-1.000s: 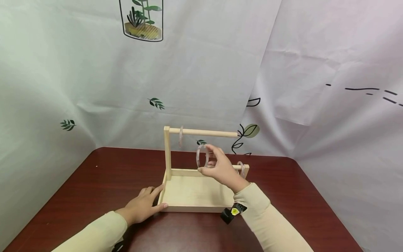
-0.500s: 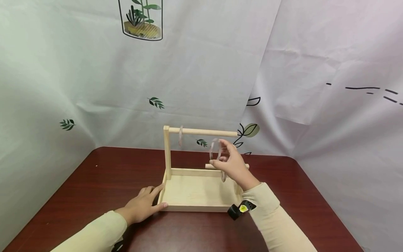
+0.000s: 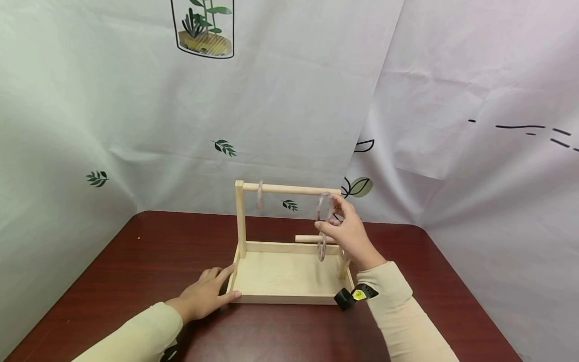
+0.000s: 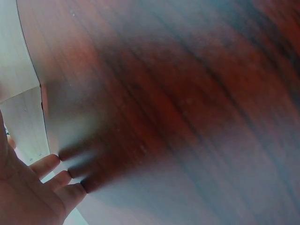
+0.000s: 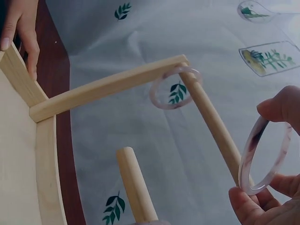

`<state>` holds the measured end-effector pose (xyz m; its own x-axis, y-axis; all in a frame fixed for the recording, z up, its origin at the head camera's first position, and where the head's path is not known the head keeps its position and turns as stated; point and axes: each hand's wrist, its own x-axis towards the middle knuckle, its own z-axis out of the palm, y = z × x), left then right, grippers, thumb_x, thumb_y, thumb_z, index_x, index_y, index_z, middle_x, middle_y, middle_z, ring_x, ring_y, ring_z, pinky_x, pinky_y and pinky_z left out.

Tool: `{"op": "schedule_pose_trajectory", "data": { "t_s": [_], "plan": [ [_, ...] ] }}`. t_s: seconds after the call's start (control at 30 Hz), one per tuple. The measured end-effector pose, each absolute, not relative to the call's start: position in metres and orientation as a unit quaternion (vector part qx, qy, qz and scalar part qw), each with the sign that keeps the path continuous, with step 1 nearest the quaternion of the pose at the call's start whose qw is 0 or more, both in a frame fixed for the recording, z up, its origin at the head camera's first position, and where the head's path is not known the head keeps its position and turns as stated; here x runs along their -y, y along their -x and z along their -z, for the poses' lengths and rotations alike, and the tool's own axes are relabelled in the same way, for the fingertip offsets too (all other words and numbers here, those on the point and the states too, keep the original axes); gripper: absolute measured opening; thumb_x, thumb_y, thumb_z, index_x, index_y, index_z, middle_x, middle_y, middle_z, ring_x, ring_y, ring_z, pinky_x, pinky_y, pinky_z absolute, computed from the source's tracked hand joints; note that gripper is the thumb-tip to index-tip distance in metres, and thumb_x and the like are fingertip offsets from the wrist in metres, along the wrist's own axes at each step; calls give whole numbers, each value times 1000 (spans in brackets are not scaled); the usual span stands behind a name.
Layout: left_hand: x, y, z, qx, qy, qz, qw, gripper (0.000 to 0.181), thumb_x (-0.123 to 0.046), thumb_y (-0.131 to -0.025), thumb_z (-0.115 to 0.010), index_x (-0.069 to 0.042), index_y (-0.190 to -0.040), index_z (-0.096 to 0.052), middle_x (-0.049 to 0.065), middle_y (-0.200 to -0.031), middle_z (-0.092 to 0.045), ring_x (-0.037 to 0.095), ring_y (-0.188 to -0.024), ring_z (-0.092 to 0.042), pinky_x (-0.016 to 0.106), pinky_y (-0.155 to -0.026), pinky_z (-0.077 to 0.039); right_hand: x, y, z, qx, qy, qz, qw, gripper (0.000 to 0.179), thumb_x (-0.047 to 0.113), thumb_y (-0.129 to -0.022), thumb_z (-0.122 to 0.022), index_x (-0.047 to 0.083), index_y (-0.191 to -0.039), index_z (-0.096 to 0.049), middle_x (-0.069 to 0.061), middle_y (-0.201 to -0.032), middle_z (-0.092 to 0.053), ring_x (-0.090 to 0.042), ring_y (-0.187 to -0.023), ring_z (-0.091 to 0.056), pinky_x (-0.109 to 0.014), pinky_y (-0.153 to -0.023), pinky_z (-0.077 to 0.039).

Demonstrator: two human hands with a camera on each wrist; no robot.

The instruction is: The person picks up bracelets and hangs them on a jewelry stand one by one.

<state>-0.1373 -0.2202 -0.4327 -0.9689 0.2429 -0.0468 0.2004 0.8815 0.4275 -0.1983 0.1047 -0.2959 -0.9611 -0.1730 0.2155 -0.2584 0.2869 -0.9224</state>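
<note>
My right hand [image 3: 350,234] pinches a pale, translucent bangle [image 5: 246,161] between thumb and fingers. In the head view the bangle stands upright beside the free right end of the upper rod [image 3: 294,189] of a wooden stand, overlapping its tip. Near the left post [image 3: 241,221], another bangle [image 5: 157,101] hangs on that upper rod. On the lower rod [image 3: 307,239] hangs a further bangle [image 3: 321,251], partly hidden by the right hand. My left hand [image 3: 201,297] rests at the front left corner of the stand's tray base [image 3: 280,300], thumb on the front edge, fingers along the left side.
The stand sits on a dark red wooden table [image 3: 149,266]. Behind and at both sides hangs a white cloth [image 3: 289,100] printed with plants. A short post [image 3: 344,266] carries the lower rod at the tray's right side.
My right hand has moved right and slightly up with the bangle, from between the two rods to the upper rod's free end. The left hand and the stand have stayed in place.
</note>
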Motion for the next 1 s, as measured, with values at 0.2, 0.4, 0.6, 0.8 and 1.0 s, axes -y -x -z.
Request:
{"op": "schedule_pose_trajectory", "data": {
  "t_s": [0.2, 0.4, 0.6, 0.8, 1.0],
  "plan": [
    [220, 137, 432, -969, -114, -216, 48, 83, -65, -86, -56, -19, -151, -33, 23, -135, -45, 41, -129, -38, 60, -81, -46, -113, 201, 295, 797, -123, -590, 40, 82, 7, -83, -70, 6, -152, -25, -20, -142, -34, -38, -124, -47, -44, -100, -42],
    [220, 137, 433, -970, -111, -213, 47, 83, -66, -87, -55, -19, -151, -33, 22, -136, -45, 40, -129, -38, 58, -81, -47, -120, 204, 291, 800, -113, -588, 43, 81, 10, -85, -69, 9, -152, -25, -16, -148, -32, -37, -129, -42, -46, -102, -40],
    [220, 138, 434, -971, -111, -209, 46, 83, -67, -86, -54, -18, -151, -33, 22, -136, -45, 40, -130, -38, 58, -82, -47, -124, 209, 289, 799, -109, -590, 51, 80, 9, -86, -68, 7, -152, -23, -16, -152, -28, -35, -136, -34, -48, -107, -35],
    [220, 138, 433, -970, -116, -209, 43, 84, -66, -86, -55, -18, -151, -34, 23, -134, -46, 41, -128, -39, 59, -81, -46, -126, 214, 289, 797, -105, -591, 58, 79, 9, -86, -67, 4, -152, -24, -18, -153, -27, -32, -138, -29, -47, -110, -29],
    [220, 138, 435, -970, -111, -210, 47, 83, -67, -86, -54, -19, -151, -33, 23, -136, -45, 40, -129, -39, 59, -85, -45, -128, 219, 290, 803, -90, -587, 48, 78, 11, -88, -65, 5, -153, -23, -17, -154, -25, -32, -139, -28, -49, -109, -30]
  ]
}}
